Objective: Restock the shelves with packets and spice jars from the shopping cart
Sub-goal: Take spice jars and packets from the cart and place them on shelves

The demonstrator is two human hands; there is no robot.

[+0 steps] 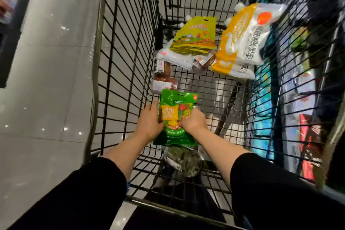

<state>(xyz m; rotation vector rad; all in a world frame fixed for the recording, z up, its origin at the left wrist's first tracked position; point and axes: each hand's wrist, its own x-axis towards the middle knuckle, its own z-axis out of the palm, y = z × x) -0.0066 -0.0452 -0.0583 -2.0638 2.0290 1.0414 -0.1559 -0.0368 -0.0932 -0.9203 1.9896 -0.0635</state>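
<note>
Glossy grey tiled floor (pixel 46 80) at left, blurred dark fixture (pixel 8 46) along its far-left edge.

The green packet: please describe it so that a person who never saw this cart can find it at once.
Look inside the black wire cart, at the end nearest the person. Both hands, left hand and right hand, hold the green packet there. It alone is green, with an orange label; the far packets are yellow or white.

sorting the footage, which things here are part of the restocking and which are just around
Part of the job:
green packets, held by left hand and right hand
yellow packets
starch bags
spice jars
shopping cart

Just around:
tiled floor
</note>
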